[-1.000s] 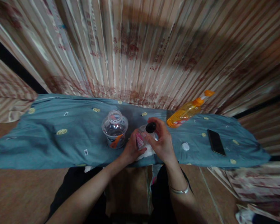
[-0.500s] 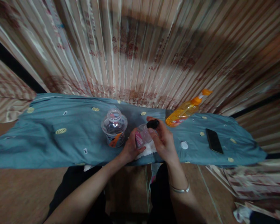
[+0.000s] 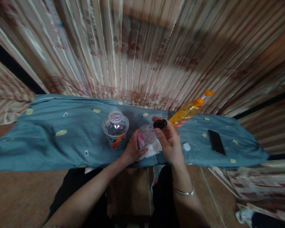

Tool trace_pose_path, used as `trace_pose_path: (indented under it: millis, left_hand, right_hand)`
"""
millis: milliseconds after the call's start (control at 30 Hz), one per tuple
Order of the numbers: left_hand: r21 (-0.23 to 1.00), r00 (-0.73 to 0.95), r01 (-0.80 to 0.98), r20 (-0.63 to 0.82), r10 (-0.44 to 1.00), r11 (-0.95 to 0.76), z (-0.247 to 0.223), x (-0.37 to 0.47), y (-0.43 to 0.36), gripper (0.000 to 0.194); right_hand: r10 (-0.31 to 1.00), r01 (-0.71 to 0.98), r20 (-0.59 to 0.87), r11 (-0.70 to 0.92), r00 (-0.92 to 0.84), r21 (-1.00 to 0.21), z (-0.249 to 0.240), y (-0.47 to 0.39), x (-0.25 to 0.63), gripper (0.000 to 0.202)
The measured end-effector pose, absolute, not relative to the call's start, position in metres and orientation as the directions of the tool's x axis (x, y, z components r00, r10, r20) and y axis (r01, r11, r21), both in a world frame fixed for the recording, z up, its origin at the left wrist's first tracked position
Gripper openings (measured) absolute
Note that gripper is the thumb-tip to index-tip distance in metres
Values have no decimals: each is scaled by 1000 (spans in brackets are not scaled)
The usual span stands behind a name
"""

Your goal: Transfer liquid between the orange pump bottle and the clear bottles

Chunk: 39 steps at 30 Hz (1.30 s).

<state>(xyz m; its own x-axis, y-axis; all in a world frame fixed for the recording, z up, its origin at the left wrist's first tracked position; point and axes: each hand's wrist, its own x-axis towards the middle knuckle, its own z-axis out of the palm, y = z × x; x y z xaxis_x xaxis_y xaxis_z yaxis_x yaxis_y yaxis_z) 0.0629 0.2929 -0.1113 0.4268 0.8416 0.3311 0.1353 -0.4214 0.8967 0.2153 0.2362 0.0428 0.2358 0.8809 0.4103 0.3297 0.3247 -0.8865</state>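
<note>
My left hand (image 3: 133,148) is closed around a clear plastic bottle (image 3: 147,135) with a pink label, which leans with its mouth towards the right. Pinched between the thumb and fingers of my right hand (image 3: 169,141) is a short black cylindrical piece (image 3: 160,123), just beside the bottle's mouth. I cannot make out exactly what kind of piece it is. Under the bottle lies a white cloth or tissue (image 3: 153,149), partly covered by my hands. A clear wide plastic container (image 3: 116,129) with an orange and black print stands left of my left hand.
Behind my right hand is an orange pump bottle (image 3: 186,113) of yellow-orange liquid. A round white cap (image 3: 186,146) and a dark phone (image 3: 217,142) lie to the right. Everything rests on a blue-green cloth (image 3: 42,145) over a narrow surface, with a striped curtain (image 3: 142,63) behind.
My right hand has moved a little to the right with the black piece, widening the gap from the bottle's mouth. My left hand keeps the bottle in about the same place.
</note>
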Motion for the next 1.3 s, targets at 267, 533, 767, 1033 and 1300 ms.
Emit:
trace_pose_path:
  millis: [267,533,767,1033,1300]
  left_hand:
    - [895,448,177,296,844,-409,-112,59,296,100]
    - [884,452,169,323,832,-436,-112,60,301,100]
    - [864,456,160,364,812,-477,-115,60,303,101]
    - [837,444,182,398,803,-515,-124,61,303,73]
    - [836,425,166,419,803,-524,-123,65,303,67]
  right_hand:
    - [744,361,422,257,518,-896,50,209,263,37]
    - [638,482,231,-249,734,-840,-31,192,363,42]
    - [658,550,140,-473,740,-689,-62,211,386,25]
    - [645,583,138,-552,752,-596,-75,218,391,38]
    - [798,628,332,-74,503,-774,-43,206,317,83]
